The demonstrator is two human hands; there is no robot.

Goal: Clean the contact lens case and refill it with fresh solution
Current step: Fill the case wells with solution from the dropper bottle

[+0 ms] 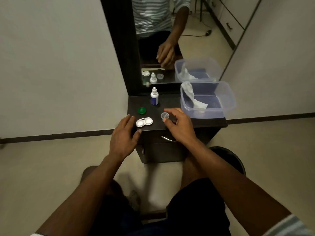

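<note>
- The white, two-well plastic contact lens case (pixel 144 122) lies uncapped near the front edge of the small dark wooden counter (pixel 201 122), left of its middle, both wells facing up.
- The left hand (pixel 123 137) hovers at the counter's front left corner with its fingers straight and loosely spread; it holds nothing, and its thumb tip sits just in front of the case without clearly touching it.
- The right hand (pixel 180 124) is over the front edge, right of the case, its fingers gently curled and apart, nothing gripped.
- A clear round plastic cap (pixel 164 115) rests on the counter between the right thumb and forefinger; contact cannot be told.
- A green round cap (pixel 141 110) lies behind the case, toward the left edge.
- A small white solution bottle with a blue label (pixel 154 97) stands upright near the back edge.
- A translucent plastic tub (pixel 226 97) fills the right side, a crumpled white tissue (pixel 192 96) draped inside it.
</note>
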